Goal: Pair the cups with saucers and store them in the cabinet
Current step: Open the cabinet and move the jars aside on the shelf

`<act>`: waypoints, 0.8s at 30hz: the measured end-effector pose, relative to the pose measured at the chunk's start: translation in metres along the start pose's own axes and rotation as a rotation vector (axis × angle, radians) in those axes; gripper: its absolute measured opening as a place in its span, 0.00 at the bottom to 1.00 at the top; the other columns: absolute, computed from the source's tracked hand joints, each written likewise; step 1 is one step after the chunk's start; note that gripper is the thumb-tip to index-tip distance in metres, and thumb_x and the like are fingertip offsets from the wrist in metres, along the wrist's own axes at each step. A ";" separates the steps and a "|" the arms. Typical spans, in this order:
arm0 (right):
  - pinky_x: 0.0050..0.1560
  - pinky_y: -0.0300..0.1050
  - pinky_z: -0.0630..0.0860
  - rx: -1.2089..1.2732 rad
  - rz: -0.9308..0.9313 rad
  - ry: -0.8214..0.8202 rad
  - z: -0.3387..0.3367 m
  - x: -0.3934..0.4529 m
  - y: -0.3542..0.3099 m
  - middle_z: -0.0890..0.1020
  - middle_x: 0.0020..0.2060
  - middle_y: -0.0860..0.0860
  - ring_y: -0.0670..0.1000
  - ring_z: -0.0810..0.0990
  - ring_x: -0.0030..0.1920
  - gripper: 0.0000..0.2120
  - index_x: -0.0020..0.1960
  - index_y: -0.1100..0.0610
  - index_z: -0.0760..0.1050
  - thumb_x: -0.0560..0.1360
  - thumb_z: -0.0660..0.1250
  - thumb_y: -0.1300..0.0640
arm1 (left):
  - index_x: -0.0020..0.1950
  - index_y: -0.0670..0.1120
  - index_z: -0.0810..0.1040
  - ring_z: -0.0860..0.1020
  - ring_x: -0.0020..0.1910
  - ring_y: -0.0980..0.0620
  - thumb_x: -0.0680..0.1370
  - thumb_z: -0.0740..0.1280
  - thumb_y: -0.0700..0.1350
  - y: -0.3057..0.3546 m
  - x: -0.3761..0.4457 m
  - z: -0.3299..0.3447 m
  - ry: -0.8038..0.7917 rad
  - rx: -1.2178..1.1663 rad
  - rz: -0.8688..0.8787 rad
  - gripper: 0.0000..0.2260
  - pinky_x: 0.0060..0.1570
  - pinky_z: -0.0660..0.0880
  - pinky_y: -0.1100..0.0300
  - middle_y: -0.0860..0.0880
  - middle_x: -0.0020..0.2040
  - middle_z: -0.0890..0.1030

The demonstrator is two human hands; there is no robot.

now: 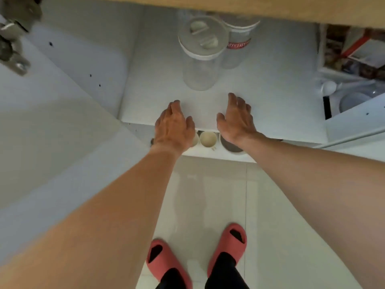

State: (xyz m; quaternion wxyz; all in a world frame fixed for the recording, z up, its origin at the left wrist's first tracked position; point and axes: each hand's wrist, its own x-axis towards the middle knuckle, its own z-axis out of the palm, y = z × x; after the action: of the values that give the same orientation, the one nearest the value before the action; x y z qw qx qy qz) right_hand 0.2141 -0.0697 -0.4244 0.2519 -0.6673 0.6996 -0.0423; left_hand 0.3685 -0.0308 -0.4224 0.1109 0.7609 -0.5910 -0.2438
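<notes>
Head view: left hand (174, 124) and right hand (237, 119) hover spread and empty over the cabinet shelf (281, 113), cups (208, 139) already parked just below its front edge, likely reaching or withdrawing.

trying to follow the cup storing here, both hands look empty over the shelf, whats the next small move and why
Probably lower the left hand to the cream cup on the shelf below: both it and the right hand are open and empty, and the cup stands within reach.

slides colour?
Coral pink slides, with black socks showing through the openings; head view, bottom centre.
</notes>
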 end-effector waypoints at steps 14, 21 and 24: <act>0.72 0.52 0.66 0.179 -0.246 0.123 0.018 0.070 -0.043 0.72 0.71 0.53 0.59 0.71 0.69 0.42 0.79 0.51 0.54 0.68 0.58 0.70 | 0.75 0.50 0.56 0.70 0.68 0.51 0.56 0.79 0.62 0.001 0.104 -0.019 0.262 -0.690 0.051 0.54 0.69 0.69 0.54 0.52 0.69 0.72; 0.73 0.54 0.66 0.136 -0.282 0.052 0.016 0.092 -0.058 0.68 0.73 0.60 0.62 0.67 0.72 0.37 0.80 0.49 0.52 0.73 0.56 0.62 | 0.73 0.47 0.61 0.70 0.68 0.53 0.57 0.80 0.59 -0.026 0.103 -0.021 0.449 -0.749 -0.025 0.50 0.68 0.70 0.56 0.49 0.68 0.72; 0.76 0.49 0.60 0.170 -0.190 0.113 0.013 0.104 -0.066 0.61 0.78 0.56 0.59 0.61 0.76 0.34 0.81 0.55 0.50 0.77 0.58 0.59 | 0.74 0.47 0.60 0.69 0.69 0.53 0.58 0.81 0.59 -0.035 0.100 -0.023 0.481 -0.750 -0.032 0.51 0.69 0.69 0.57 0.50 0.70 0.70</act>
State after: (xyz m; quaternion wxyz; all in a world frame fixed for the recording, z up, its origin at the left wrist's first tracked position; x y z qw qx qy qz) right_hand 0.2811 -0.1729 -0.4405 0.2626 -0.7032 0.6404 -0.1625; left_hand 0.4283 -0.1189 -0.4425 0.5099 0.7120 -0.4074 -0.2590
